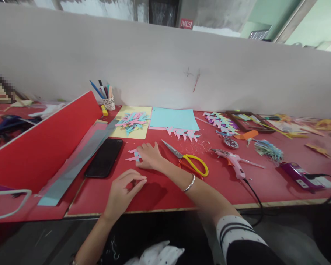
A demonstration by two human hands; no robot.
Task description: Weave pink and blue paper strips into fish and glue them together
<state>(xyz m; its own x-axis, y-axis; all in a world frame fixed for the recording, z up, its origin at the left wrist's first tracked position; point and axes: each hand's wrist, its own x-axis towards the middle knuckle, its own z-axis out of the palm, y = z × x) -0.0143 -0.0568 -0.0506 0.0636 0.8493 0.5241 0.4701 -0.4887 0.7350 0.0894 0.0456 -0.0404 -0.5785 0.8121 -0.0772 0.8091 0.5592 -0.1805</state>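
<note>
My right hand (148, 156) lies palm down on the red table, fingers spread. Under and beside its fingers is a small piece of folded paper strips (132, 158), pink with some light blue; part of it is hidden by the hand. Nearer the table's front edge, my left hand (126, 188) hovers with thumb and fingertips brought together. Whatever may be between those fingertips is too small to make out. Scissors (193, 163) with one yellow and one red handle lie just right of my right hand. A black phone (104, 158) rests to the left of both hands.
Behind lie a pile of paper strips (133, 121), a light blue sheet (172, 117) and pink folded chains (183, 134). A pink glue gun (232, 162) with a cord sits on the right, near a purple device (300, 176). A red board (49, 143) stands at left.
</note>
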